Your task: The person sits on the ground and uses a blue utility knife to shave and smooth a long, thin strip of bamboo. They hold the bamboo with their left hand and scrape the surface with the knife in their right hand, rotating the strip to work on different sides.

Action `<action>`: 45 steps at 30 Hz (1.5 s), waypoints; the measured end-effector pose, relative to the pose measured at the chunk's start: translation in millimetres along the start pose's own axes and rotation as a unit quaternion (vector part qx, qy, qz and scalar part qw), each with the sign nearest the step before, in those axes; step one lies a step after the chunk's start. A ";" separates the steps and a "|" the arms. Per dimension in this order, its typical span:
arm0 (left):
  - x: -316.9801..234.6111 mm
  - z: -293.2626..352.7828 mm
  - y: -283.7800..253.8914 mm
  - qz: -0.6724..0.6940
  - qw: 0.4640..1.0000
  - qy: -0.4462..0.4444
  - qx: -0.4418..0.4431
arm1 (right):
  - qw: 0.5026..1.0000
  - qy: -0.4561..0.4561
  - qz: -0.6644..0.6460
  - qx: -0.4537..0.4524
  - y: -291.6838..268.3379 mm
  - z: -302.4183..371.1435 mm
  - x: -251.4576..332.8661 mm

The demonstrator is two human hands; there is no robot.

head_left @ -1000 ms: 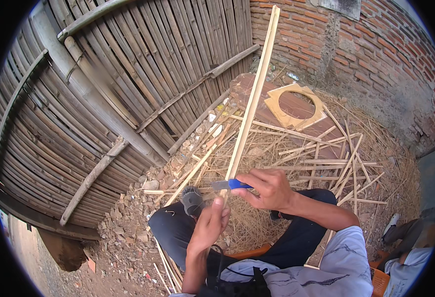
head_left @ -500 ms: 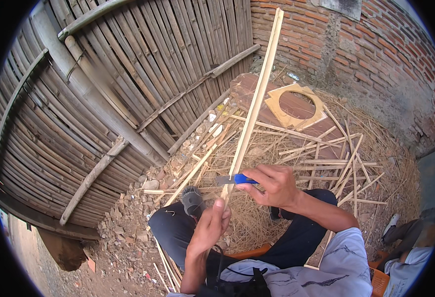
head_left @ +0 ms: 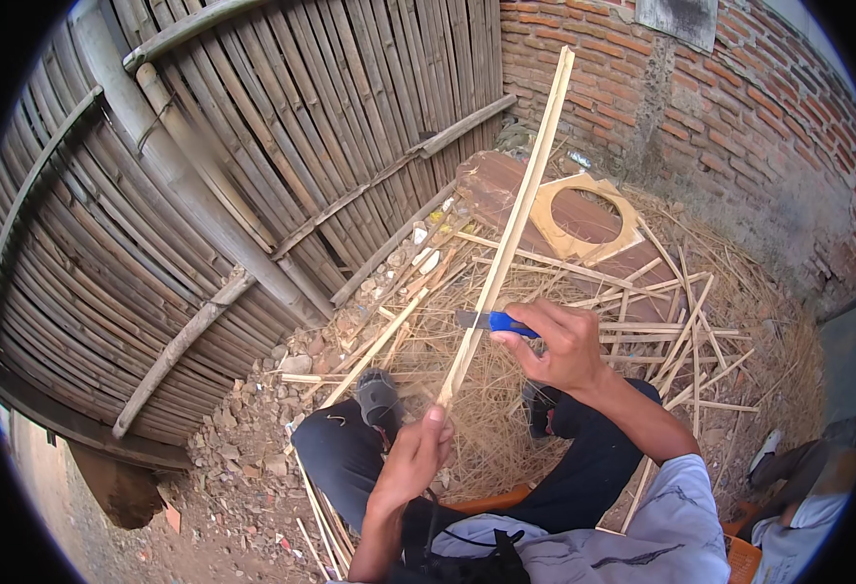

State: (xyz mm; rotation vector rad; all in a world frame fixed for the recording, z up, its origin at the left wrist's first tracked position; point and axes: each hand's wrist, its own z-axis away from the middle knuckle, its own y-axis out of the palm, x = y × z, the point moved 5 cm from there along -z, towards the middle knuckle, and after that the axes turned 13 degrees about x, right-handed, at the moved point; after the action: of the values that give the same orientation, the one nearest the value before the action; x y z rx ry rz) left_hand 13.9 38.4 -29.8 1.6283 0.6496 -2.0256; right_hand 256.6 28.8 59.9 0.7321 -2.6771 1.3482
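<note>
A long pale strip, which looks like bamboo or wood (head_left: 520,214), slants up and away in front of me. My left hand (head_left: 416,456) is closed around its near end, the thumb lying along it. My right hand (head_left: 562,346) grips the blue handle of a knife (head_left: 513,323). The knife's short grey blade lies across the strip, a little above my left hand, and touches or cuts into it. Where the blade meets the strip, a step or split shows in its surface. Loose straw and thin shavings cover the ground under both hands.
Several pale strips (head_left: 676,331) lie crossed at the right. Behind them a board with a round hole (head_left: 593,255) rests on a brown panel (head_left: 491,185). A bamboo fence (head_left: 350,117) and a brick wall (head_left: 788,127) enclose the spot. Another person's leg (head_left: 783,467) shows at far right.
My right hand has pushed the knife up along the strip, away from my left hand. The left hand still holds the near end, and the strip's far tip sits slightly lower in view.
</note>
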 end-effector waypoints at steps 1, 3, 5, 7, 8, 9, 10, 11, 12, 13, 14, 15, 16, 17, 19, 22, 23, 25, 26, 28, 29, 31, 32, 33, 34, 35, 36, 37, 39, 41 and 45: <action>0.6 1.5 -1.5 -0.011 1.000 -0.007 -0.005 | 1.000 0.005 -0.004 0.010 -0.1 -0.2 -0.3; 2.3 3.5 -3.7 -0.018 1.000 -0.009 -0.005 | 0.999 0.014 -0.011 0.030 -0.1 -0.5 -0.7; 2.4 4.5 -4.3 -0.012 1.000 0.003 0.007 | 0.999 0.035 -0.018 -0.036 -5.4 -6.1 -20.6; 9.2 14.0 -0.2 0.006 1.000 -0.009 0.009 | 0.996 0.050 -0.020 -0.076 -12.4 -9.8 -39.9; 12.3 17.8 0.8 0.015 1.000 -0.015 0.009 | 0.996 0.051 -0.025 -0.068 -12.0 -9.6 -40.8; 13.4 18.5 -0.6 0.005 1.000 -0.017 0.014 | 0.996 0.052 -0.029 -0.059 -12.6 -10.0 -39.9; 15.7 21.2 -2.5 -0.004 1.000 -0.022 0.021 | 0.997 0.056 -0.036 -0.048 -11.1 -8.3 -38.6; 18.2 23.7 -4.0 -0.013 0.999 -0.028 0.027 | 0.997 0.055 -0.031 -0.048 -10.5 -7.5 -39.7; 21.8 25.2 -5.2 -0.008 0.999 -0.031 0.028 | 0.997 0.053 -0.026 -0.049 -10.1 -7.7 -43.3; 24.7 24.4 -6.3 -0.004 0.999 -0.030 0.027 | 0.997 0.048 -0.019 -0.050 -11.1 -9.2 -46.5; 26.6 24.9 -7.4 0.000 0.999 -0.029 0.027 | 0.997 0.051 -0.021 -0.061 -11.0 -9.1 -49.6; 27.9 27.7 -8.4 0.000 0.999 -0.037 0.028 | 0.996 0.054 -0.023 -0.072 -9.9 -8.8 -52.9; 28.9 31.1 -9.8 -0.001 0.999 -0.046 0.030 | 0.995 0.057 -0.024 -0.083 -9.8 -8.6 -56.9; 30.9 36.5 -12.1 -0.003 0.998 -0.056 0.031 | 0.991 0.102 -0.027 -0.080 -12.8 -9.8 -67.8; 49.1 52.6 -19.4 -0.002 0.994 -0.087 0.059 | 0.979 0.189 -0.031 -0.074 -26.7 -14.0 -101.2; 62.9 73.7 -27.1 -0.018 0.989 -0.125 0.078 | 0.962 0.251 0.025 -0.103 -43.1 -7.8 -156.5; 64.1 77.4 -29.8 -0.027 0.987 -0.137 0.080 | 0.959 0.255 0.018 -0.121 -43.8 -4.4 -175.7; 66.9 83.0 -39.0 -0.026 0.986 -0.144 0.083 | 0.952 0.265 0.001 -0.152 -41.4 1.0 -201.1; 68.1 86.2 -43.4 -0.026 0.985 -0.148 0.085 | 0.948 0.286 0.000 -0.143 -41.5 2.4 -208.7; 69.0 94.3 -50.6 -0.013 0.984 -0.164 0.064 | 0.938 0.324 0.000 -0.124 -41.5 2.8 -217.8; 69.2 96.9 -53.9 -0.007 0.984 -0.172 0.054 | 0.933 0.343 0.001 -0.105 -39.1 2.7 -218.3; 69.4 97.4 -62.9 0.010 0.984 -0.175 0.031 | 0.922 0.381 0.002 -0.067 -31.7 5.9 -216.8; 68.4 97.3 -66.2 0.019 0.984 -0.178 0.019 | 0.929 0.369 0.010 -0.030 -24.2 6.3 -214.8; 66.0 96.8 -69.6 0.022 0.984 -0.178 0.007 | 0.934 0.357 0.017 0.007 -14.5 7.8 -213.4; 59.2 93.9 -71.7 0.026 0.984 -0.178 -0.004 | 0.938 0.344 0.027 0.045 -7.4 9.1 -211.1; 55.3 92.1 -73.3 0.031 0.983 -0.178 -0.016 | 0.926 0.353 0.037 0.130 3.5 11.4 -211.8; 56.4 89.4 -74.0 0.041 0.986 -0.162 -0.009 | 0.915 0.353 0.044 0.192 10.7 18.1 -210.0; 56.5 86.0 -75.9 0.050 0.988 -0.146 -0.004 | 0.900 0.350 0.049 0.254 17.7 21.8 -199.6; 53.4 83.4 -78.6 0.031 0.992 -0.120 -0.022 | 0.869 0.322 0.043 0.374 39.1 25.4 -186.3; 35.1 69.7 -74.8 -0.026 0.994 -0.094 -0.054 | 0.829 0.280 0.025 0.483 59.3 35.5 -182.9; 29.3 50.2 -77.1 -0.028 0.990 -0.108 -0.083 | 0.827 0.235 0.037 0.509 90.5 53.3 -188.5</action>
State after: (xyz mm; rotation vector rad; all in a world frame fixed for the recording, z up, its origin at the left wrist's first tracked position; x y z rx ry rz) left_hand -77.6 66.0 -43.1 1.2880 0.7680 -2.0891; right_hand 392.6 106.4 -88.6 0.2256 -1.4786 2.5542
